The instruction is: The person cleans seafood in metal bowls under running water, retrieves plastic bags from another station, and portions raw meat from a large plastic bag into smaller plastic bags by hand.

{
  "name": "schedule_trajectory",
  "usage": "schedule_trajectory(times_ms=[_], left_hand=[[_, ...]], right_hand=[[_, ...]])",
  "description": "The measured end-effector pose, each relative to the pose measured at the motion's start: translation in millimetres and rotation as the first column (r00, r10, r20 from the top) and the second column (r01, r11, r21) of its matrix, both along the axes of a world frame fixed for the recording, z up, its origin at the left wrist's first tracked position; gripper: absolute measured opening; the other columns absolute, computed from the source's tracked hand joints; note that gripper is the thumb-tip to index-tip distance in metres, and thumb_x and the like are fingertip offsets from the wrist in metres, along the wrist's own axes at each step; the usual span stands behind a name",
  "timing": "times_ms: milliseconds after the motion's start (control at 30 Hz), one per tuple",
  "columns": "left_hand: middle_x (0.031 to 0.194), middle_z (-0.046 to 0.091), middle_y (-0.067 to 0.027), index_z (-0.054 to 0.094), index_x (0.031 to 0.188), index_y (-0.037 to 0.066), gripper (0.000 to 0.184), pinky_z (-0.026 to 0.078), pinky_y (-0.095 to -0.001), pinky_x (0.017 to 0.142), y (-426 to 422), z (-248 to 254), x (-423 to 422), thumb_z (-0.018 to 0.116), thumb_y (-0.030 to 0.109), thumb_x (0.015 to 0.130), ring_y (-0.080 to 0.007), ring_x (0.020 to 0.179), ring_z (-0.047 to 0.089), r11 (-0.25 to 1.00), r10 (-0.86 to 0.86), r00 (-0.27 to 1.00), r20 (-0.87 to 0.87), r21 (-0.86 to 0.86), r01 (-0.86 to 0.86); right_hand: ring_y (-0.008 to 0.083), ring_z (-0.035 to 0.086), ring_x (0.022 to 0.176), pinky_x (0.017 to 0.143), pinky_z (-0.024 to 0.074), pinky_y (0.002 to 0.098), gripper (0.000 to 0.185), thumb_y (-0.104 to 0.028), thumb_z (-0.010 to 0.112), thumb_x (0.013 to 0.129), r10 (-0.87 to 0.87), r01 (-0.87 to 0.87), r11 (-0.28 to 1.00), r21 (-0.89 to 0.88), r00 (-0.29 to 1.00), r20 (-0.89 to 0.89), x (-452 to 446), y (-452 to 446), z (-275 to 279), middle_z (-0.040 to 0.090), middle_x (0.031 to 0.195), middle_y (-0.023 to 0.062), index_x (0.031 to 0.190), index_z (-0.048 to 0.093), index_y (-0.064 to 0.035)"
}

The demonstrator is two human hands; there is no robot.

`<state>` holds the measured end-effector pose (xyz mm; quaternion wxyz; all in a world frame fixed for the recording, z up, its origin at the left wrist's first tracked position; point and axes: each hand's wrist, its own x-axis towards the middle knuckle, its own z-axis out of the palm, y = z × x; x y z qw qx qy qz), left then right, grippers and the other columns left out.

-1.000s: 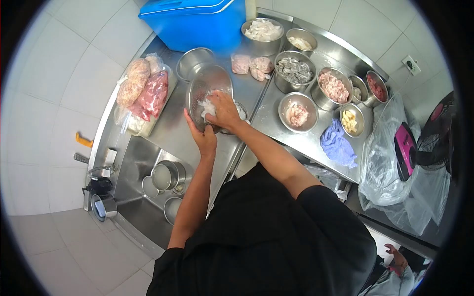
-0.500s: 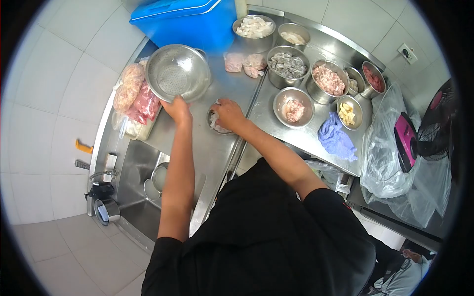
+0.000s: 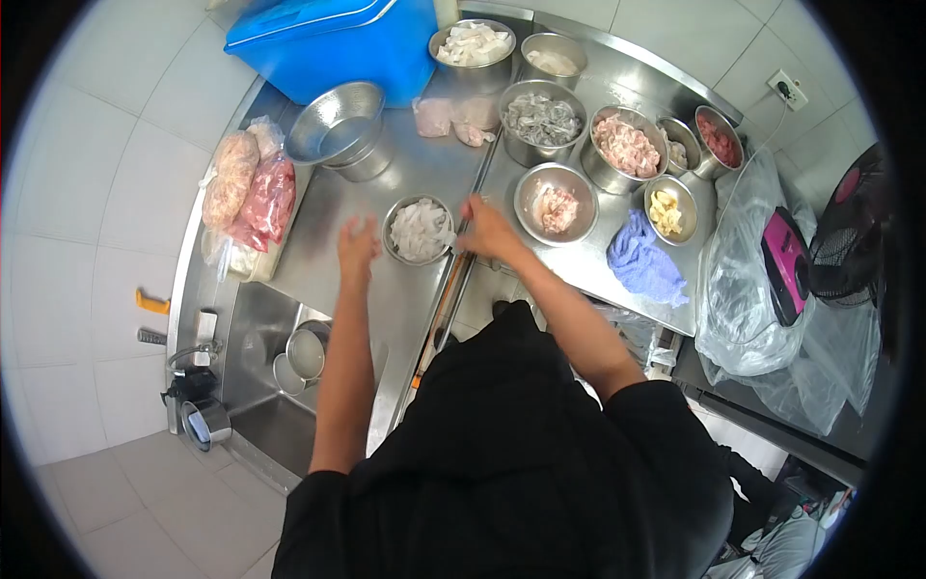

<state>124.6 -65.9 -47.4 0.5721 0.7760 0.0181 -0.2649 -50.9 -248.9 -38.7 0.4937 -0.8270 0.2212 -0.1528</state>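
A small steel bowl (image 3: 389, 245) of whitish, translucent pieces (image 3: 421, 230) stands on the steel counter between my hands. My left hand (image 3: 358, 249) hovers just left of it, empty, with fingers spread. On the bowl's right side is my right hand (image 3: 490, 232), thumb and fingers apart, close to the rim; whether it touches the bowl I cannot tell. Beyond my left hand, a perforated steel colander (image 3: 333, 125) rests tilted on a steel pot (image 3: 368, 162).
Bagged meat (image 3: 268, 198) lies at the left, by a sink (image 3: 260, 338) with bowls inside. A blue cooler (image 3: 333, 48) stands behind. At right are several steel containers, a meat bowl (image 3: 557, 205), a ginger-coloured-pieces bowl (image 3: 669, 212), a purple cloth (image 3: 644, 259) and a fan (image 3: 849, 232).
My left hand has let go of the colander and come back toward me; the colander now sits tilted on the pot. My right hand has drawn off the whitish pieces to the bowl's right.
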Motion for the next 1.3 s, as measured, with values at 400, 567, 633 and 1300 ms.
schedule_trajectory(times_ms=[400,567,633,1300], left_hand=[[0.076,0.060,-0.0164,0.036,0.087,0.006,0.023,0.043,-0.0268,0.037,-15.8,-11.5,-66.2,0.052,0.000,0.072,-0.0254,0.054,0.063,0.989,-0.039,0.989,-0.140,-0.148,0.018],[0.073,0.057,-0.0133,0.040,0.090,0.005,0.024,0.035,-0.0214,0.032,-11.6,14.1,-79.5,0.050,-0.004,0.070,-0.0219,0.049,0.058,0.964,-0.036,0.950,-0.311,-0.261,-0.048],[0.075,0.059,-0.0127,0.041,0.091,0.005,0.024,0.035,-0.0208,0.032,-19.0,15.8,-87.5,0.050,-0.004,0.070,-0.0213,0.049,0.058,0.952,-0.050,0.945,-0.324,-0.301,-0.053],[0.081,0.061,-0.0106,0.044,0.104,0.002,0.031,0.031,-0.0186,0.031,-73.4,93.3,-309.4,0.048,-0.001,0.073,-0.0153,0.051,0.059,0.682,-0.727,0.618,-0.299,-0.420,0.599]], right_hand=[[0.0232,0.062,0.066,0.061,0.0480,0.0341,0.026,-0.017,0.067,0.071,0.015,-0.013,0.999,-0.036,0.997,0.075,-3.5,10.7,23.7,0.064,0.076,0.0143,0.090,0.062,-0.0001],[0.0329,0.063,0.073,0.066,0.0501,0.0367,0.021,-0.014,0.063,0.074,-0.224,0.203,0.968,0.147,0.963,0.150,-80.7,-29.7,59.9,0.064,0.074,0.0169,0.090,0.063,-0.0005],[0.0315,0.063,0.066,0.060,0.0500,0.0365,0.017,-0.012,0.062,0.074,-0.395,0.396,0.918,-0.007,0.917,0.051,-138.8,-61.5,40.0,0.063,0.068,0.0155,0.087,0.063,-0.0006],[0.0389,0.032,0.126,0.106,0.0199,0.0449,0.050,-0.024,0.048,0.087,-0.669,0.888,0.436,-0.149,0.430,0.606,-274.8,94.1,67.0,0.039,0.131,0.0255,0.126,0.041,0.0063]])
